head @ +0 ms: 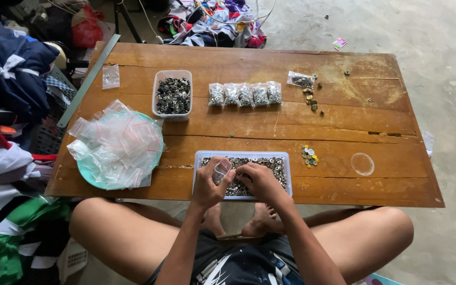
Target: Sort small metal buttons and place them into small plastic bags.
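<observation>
Clear plastic marks the small bag [221, 170] that the left hand [210, 186] holds upright over the near tray [286, 161]; its fingers are closed around the bag, with the mouth facing up. The right hand [259, 181] rests over the metal rings [275, 164] in that tray, fingers curled down into them; whether they pinch any ring cannot be told, since the fingertips are hidden.

The tray sits at the near edge of the wooden desk [344, 184], directly in front of the person's crossed legs.

Judged procedure for this step:
- Keep the bag mouth over the tray, so that dropped rings fall back into it.
- Hold the mouth open with thumb and forefinger.
- Pick rings in small pinches, for an even fill.

Further items on the desk:
- 5 filled bags [245, 94] lie in a row beyond the tray.
- A second tray [172, 75] of darker metal parts stands to their left.
- A heap of empty bags [117, 142] rests on a green plate [88, 177] at the left.
- A cluster of small coloured parts [309, 155] lies just right of the near tray.
- 1 opened bag [299, 80] with loose dark parts lies near the far edge.
</observation>
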